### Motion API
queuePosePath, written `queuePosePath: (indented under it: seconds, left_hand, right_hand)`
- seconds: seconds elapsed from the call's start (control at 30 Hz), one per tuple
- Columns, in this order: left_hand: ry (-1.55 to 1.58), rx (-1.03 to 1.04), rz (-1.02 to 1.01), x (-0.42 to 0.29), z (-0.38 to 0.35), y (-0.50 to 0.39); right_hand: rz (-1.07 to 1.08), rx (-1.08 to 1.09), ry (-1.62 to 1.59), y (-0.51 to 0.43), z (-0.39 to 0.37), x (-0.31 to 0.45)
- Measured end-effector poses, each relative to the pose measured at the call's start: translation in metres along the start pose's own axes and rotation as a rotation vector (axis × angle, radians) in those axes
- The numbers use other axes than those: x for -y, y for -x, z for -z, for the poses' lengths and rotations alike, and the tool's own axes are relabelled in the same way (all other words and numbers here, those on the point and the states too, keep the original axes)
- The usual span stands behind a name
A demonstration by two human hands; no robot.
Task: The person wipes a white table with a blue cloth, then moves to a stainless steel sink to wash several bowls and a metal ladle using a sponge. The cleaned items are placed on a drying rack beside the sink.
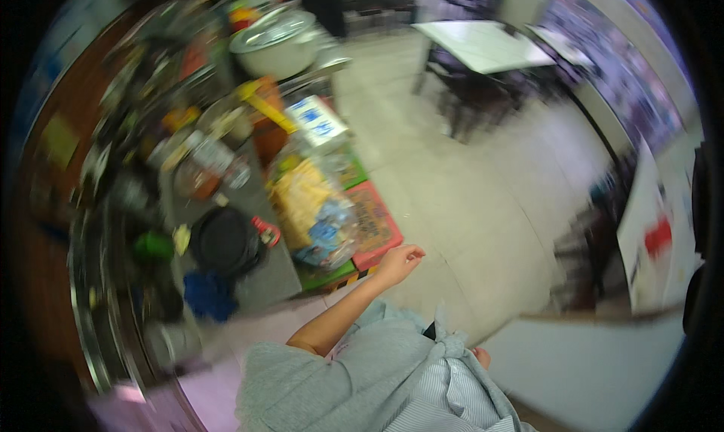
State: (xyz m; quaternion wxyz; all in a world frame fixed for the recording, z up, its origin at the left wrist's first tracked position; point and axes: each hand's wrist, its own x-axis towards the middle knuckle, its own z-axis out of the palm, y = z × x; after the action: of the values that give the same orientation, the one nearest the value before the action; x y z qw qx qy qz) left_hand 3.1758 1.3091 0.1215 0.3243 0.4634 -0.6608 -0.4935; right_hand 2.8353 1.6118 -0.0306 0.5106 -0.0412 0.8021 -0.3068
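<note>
My left hand (pixel 400 263) hangs in front of my body, fingers loosely curled, with nothing visible in it. Nearest to it is a red-lidded box (pixel 372 224) bearing dark print, low beside the counter. A clear plastic bag (pixel 311 217) with yellow and blue contents rests against that box. Only a bit of my right hand (pixel 481 358) shows past my grey clothing; its fingers and anything in them are hidden. On the grey counter (pixel 271 288) to my left sit a round black pan or tray (pixel 223 241), a small red object (pixel 266 232) and a crumpled blue cloth (pixel 209 296).
A large lidded pot (pixel 277 42) stands at the far end of the cluttered counter. Plastic containers (pixel 218 158) crowd its middle. Tiled floor (pixel 469 200) stretches ahead towards a white table (pixel 483 44) with dark chairs (pixel 475 101). A pale panel (pixel 588 370) rises at my right.
</note>
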Motion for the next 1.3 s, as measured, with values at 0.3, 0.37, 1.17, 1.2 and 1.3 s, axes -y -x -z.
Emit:
queuePosePath:
  seconds: [0.3, 0.37, 1.17, 1.2, 1.3]
  left_hand:
    - [-0.463, -1.207, 0.321, -0.021, 0.105, 0.068]
    - [-0.55, -1.354, 0.336, -0.018, 0.104, 0.064]
    - [-0.369, -0.423, 1.137, 0.128, 0.08, -0.313]
    - [-0.466, -0.275, 1.184, 0.103, 0.079, -0.331]
    - [0.132, -0.498, 1.238, 0.121, 0.06, -0.353]
  right_hand:
    - [0.28, 0.23, 0.537, -0.189, -0.065, 0.313]
    - [0.45, 0.308, 0.582, -0.22, -0.101, 0.355]
    - [-0.244, 0.254, 0.387, -0.421, -0.216, 0.667]
    - [-0.18, 0.268, 0.341, -0.427, -0.236, 0.702]
    - [0.09, 0.383, 0.542, -0.467, -0.29, 0.779]
